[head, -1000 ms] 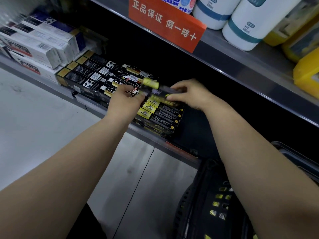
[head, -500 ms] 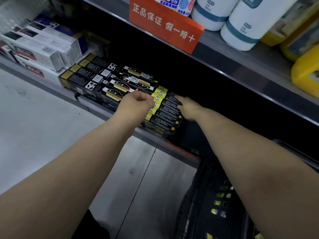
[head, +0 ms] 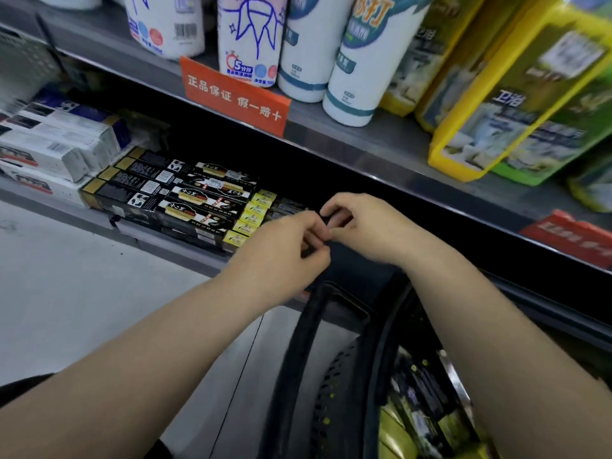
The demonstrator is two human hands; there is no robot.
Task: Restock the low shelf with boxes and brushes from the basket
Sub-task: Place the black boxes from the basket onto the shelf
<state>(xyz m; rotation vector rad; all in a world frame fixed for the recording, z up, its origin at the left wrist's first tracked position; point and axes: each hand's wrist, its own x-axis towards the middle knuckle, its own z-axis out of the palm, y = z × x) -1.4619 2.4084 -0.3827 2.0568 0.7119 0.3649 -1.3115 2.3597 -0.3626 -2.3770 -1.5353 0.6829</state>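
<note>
Black-and-yellow boxes (head: 253, 212) lie stacked on the low shelf (head: 149, 238), to the right of a row of black boxes (head: 198, 197). The black basket (head: 344, 392) stands on the floor at the lower right, with black and yellow packs (head: 414, 412) blurred inside. Its two black handles (head: 308, 319) arch up to where my hands meet. My left hand (head: 288, 250) and my right hand (head: 367, 226) touch fingertip to fingertip in front of the shelf, fingers curled on the handle tops. Neither hand holds a box.
White boxes (head: 49, 154) fill the low shelf's left end. The shelf above carries white bottles (head: 308, 54), yellow and green packs (head: 516, 94) and an orange sign (head: 231, 97) on its edge. A red tag (head: 569, 236) hangs at the right. Grey floor tiles (head: 82, 293) lie below.
The box that both hands held over the stack now lies on the shelf. Both hands have pulled back to the right and come together at the basket handles.
</note>
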